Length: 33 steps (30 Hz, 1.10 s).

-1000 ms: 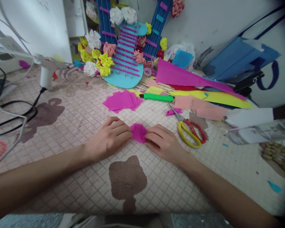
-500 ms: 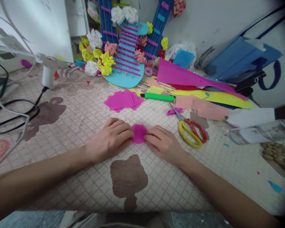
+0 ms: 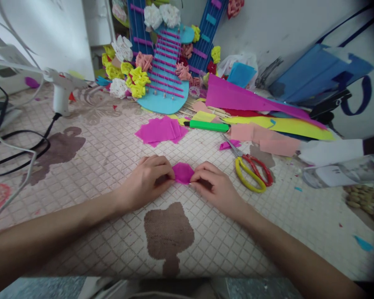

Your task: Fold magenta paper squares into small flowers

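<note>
A small magenta paper piece [image 3: 182, 172] lies on the quilted mat [image 3: 112, 158] between my two hands. My left hand [image 3: 146, 180] pinches its left edge with curled fingers. My right hand [image 3: 213, 187] pinches its right edge, fingers also curled. Both hands rest low on the mat. A stack of magenta paper squares [image 3: 160, 131] lies just beyond them.
Yellow-and-red scissors [image 3: 251, 172] lie right of my right hand. A green marker [image 3: 208, 126], coloured paper sheets [image 3: 268, 120], a blue craft model with paper flowers [image 3: 165, 62], a white glue gun [image 3: 60, 89] and black cables [image 3: 15, 149] surround the spot. A plastic bottle [image 3: 345, 172] lies at right.
Both hands have tightened on the magenta piece, which looks narrower and slightly lifted. The hands stay in the same spot.
</note>
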Each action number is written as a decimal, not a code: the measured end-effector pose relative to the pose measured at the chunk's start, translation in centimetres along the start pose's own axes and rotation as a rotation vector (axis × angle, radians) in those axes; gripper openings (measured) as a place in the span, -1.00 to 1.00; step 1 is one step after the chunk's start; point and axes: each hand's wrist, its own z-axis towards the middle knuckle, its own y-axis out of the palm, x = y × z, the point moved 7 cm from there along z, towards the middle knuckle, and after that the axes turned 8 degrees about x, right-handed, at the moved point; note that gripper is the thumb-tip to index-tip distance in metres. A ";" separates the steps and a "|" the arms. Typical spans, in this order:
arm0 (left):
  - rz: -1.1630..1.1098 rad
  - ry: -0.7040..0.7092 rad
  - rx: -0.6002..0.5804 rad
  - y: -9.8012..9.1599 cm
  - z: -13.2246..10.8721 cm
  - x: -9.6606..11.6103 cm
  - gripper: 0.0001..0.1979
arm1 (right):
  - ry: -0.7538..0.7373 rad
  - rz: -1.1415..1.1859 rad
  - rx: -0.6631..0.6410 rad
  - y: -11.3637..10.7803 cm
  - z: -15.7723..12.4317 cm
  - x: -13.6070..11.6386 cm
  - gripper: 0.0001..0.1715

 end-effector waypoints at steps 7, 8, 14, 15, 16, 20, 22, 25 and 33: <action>-0.038 -0.050 -0.029 0.0 0.4 -0.2 -0.94 | 0.089 0.006 0.015 0.2 0.0 0.1 -0.86; -0.042 -0.055 -0.031 0.0 0.5 -0.2 -0.94 | 0.093 -0.003 0.020 0.2 0.0 0.1 -0.85; -0.061 -0.076 -0.008 0.0 0.7 -0.2 -0.94 | 0.088 -0.026 0.055 0.4 0.0 0.1 -0.84; -0.060 -0.077 -0.010 0.0 0.7 -0.2 -0.93 | 0.090 -0.025 0.055 0.4 0.0 0.1 -0.84; -0.055 -0.076 -0.013 0.0 0.7 -0.1 -0.92 | 0.093 -0.025 0.053 0.4 0.0 0.1 -0.84; -0.031 -0.074 -0.020 0.0 0.7 0.0 -0.92 | 0.106 -0.035 0.049 0.5 0.1 0.2 -0.85; -0.026 -0.080 -0.016 -0.1 0.7 -0.1 -0.92 | 0.108 -0.038 0.053 0.5 0.1 0.2 -0.85; -0.031 -0.083 -0.008 -0.1 0.8 -0.1 -0.93 | 0.111 -0.039 0.059 0.5 0.1 0.2 -0.86; -0.009 -0.102 -0.002 0.0 0.9 0.0 -0.90 | 0.122 -0.048 0.083 0.5 0.1 0.2 -0.84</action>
